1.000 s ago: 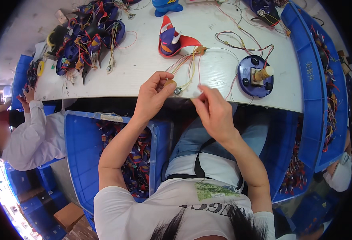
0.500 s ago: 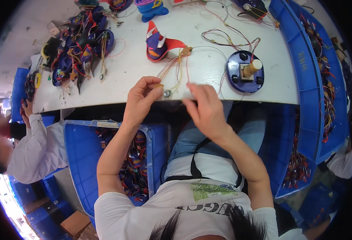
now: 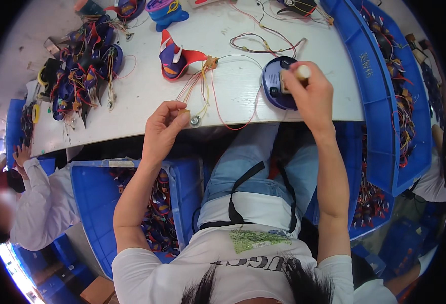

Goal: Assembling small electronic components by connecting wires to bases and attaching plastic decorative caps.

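My left hand (image 3: 166, 124) pinches a small brown circuit board (image 3: 184, 112) at the table's near edge. Thin coloured wires (image 3: 200, 91) run from it toward a purple and red toy figure (image 3: 173, 63) with white horn-like points. A small round metal part (image 3: 195, 120) lies beside my left fingertips. Over to the right, my right hand (image 3: 314, 96) is closed around the fitting on a round purple base (image 3: 273, 81), with a cream-topped cylinder (image 3: 302, 72) showing by the fingers. My palm hides part of that base.
A pile of similar purple parts with wires (image 3: 83, 71) covers the table's left side. A blue and purple container (image 3: 166, 14) stands at the back. Blue crates (image 3: 352, 55) flank the table, and another (image 3: 93, 213) sits by my left arm. A co-worker's sleeve (image 3: 43, 202) is at far left.
My right hand has left the wires near the left hand and moved right onto the purple base. My left hand keeps its pinch on the board. The whole view has shifted slightly.
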Available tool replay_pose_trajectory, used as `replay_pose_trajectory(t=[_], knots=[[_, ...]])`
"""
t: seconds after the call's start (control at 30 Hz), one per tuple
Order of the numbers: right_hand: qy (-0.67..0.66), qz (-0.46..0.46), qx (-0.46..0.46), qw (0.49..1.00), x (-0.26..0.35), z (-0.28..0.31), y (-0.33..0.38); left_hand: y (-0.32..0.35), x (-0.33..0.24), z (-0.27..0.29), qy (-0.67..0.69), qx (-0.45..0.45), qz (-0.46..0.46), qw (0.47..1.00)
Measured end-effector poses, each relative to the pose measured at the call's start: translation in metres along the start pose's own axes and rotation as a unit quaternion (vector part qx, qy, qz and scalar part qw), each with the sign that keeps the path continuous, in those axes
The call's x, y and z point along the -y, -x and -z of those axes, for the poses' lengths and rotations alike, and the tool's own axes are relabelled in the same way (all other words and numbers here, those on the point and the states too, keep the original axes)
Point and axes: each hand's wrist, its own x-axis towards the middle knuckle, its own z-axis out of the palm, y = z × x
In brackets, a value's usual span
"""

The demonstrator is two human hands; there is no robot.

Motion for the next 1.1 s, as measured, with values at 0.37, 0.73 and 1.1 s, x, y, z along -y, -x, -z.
replay_pose_trajectory(t=[0.37, 0.73, 1.1], knots=[[-0.113, -0.039, -0.022, 0.993, -0.027, 0.027, -0.015, 0.009, 0.002, 0.006, 0.019, 0.001, -0.024, 1.0], [-0.025, 0.001, -0.088, 0.996, -0.02, 0.011, -0.002, 0.016, -0.006, 0.009, 0.019, 0.052, 0.027, 0.998], [-0.006, 0.28, 0.195, 0.94, 0.044, -0.086, 0.078, 0.01, 0.002, 0.014, 0.073, 0.037, 0.034, 0.996]])
